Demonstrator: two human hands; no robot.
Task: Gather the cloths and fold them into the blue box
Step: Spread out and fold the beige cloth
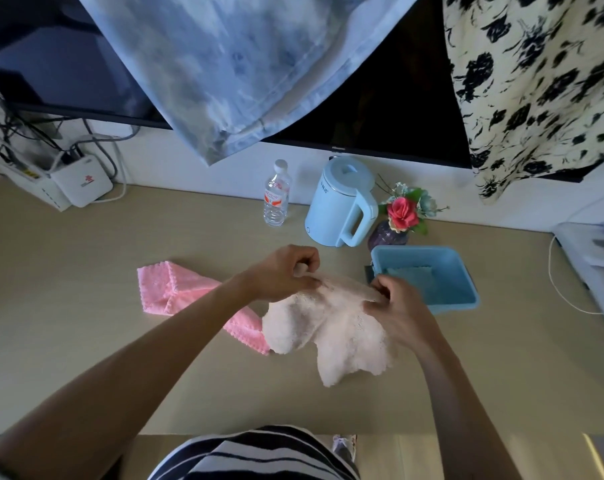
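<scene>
Hands work together over the middle of the desk (85, 341): the left hand (286, 271) and right hand (402, 310) each pinch the far edge of a cream cloth (342, 337), stretching it between them while the rest hangs down to the desk. Just left of it, partly under it, lies a pink cloth (168, 289). To the right sits the blue box (466, 271) with a folded blue cloth (413, 278) inside.

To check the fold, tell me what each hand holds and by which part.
Both pinch the cream cloth along its upper edge: left hand at the left end, right hand at the right end.
</scene>
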